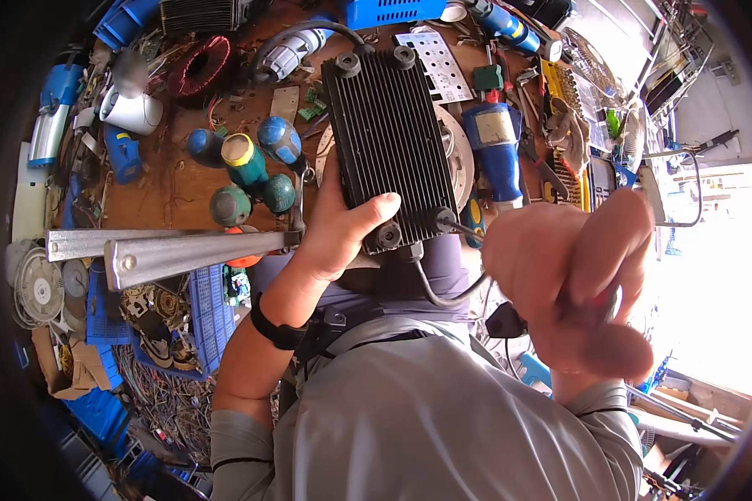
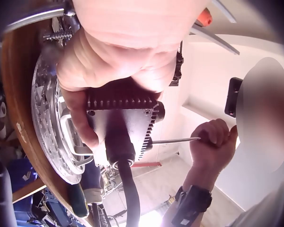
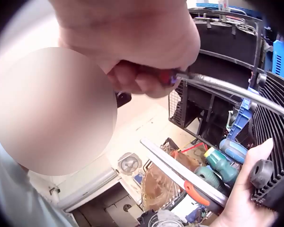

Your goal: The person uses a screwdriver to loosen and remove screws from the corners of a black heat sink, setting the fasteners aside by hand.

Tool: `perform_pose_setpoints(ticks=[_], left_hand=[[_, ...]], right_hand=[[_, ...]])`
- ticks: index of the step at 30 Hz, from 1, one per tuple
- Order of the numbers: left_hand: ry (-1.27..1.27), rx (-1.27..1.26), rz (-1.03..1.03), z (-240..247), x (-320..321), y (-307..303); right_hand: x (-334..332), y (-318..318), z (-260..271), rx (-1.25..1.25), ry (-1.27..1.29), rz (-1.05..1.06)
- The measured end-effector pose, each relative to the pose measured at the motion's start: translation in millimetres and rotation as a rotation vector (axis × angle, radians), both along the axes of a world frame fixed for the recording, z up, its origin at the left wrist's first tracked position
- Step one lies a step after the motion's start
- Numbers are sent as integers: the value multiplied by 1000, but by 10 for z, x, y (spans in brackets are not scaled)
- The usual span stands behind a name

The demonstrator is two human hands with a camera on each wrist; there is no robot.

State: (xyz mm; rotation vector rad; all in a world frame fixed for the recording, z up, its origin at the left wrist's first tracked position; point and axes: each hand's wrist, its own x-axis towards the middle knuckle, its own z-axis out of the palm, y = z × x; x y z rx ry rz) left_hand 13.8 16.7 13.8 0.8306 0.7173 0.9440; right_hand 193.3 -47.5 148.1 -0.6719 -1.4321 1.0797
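A black finned metal box [image 1: 393,138] with round rubber feet at its corners is held by my left hand [image 1: 338,225], thumb over the fins near one foot. In the left wrist view, the fingers wrap the side of the box [image 2: 120,120], and a thick black cable [image 2: 128,189] leaves its end. My right hand [image 1: 572,275] grips a screwdriver; its handle is mostly hidden in the fist. From the right hand [image 3: 132,56], the long metal shaft [image 3: 232,90] runs to a corner foot of the box in the right wrist view.
Behind the box lies a metal disc [image 1: 459,159] on the wooden bench [image 1: 163,196]. Several screwdrivers [image 1: 246,163] stand left of the box, beside two metal bars [image 1: 192,255]. Farther left are a dark red coil [image 1: 202,67] and a blue crate [image 1: 213,313].
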Motion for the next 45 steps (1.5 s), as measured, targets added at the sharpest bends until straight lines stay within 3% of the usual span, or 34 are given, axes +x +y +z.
perform_pose_setpoints(ticks=[1,2,6,7,9,11,13,16,19,20,24,27,28,37,38,40,45], left_hand=[[0,21,-3,0,-9,12],[1,43,-5,-3,-19,17],[-6,13,-22,-8,-22,24],[-4,15,-20,2,-25,30],[9,-16,-20,27,-27,33],[6,2,-8,11,-13,28],[5,19,5,-1,-12,26],[-6,23,-3,-10,-4,12],[3,23,-19,-5,-15,21],[2,34,-18,20,-15,26],[13,5,-32,72,-12,13],[10,2,-43,108,-14,4],[9,-16,-58,120,-20,2],[6,28,-44,89,-18,11],[5,34,-41,81,-14,2],[5,8,-14,71,-3,-7],[7,-46,-28,135,-38,-46]], right_hand=[[35,82,-17,125,-1,213],[77,136,33,70,-4,318],[3,118,121,-153,151,21],[94,212,25,29,70,57],[102,262,-58,277,-44,-128],[300,202,14,416,-441,-179],[308,146,27,416,-400,-182],[391,93,104,514,-640,-346],[439,198,64,540,-448,-362],[496,265,40,570,-383,-202],[344,287,-34,454,-114,-67],[350,339,5,511,-209,-41],[331,470,-17,657,-202,-47],[355,358,-6,596,-236,-153],[231,219,-69,459,6,-175],[334,124,-74,454,-94,-96],[402,64,-83,554,-237,-174]])
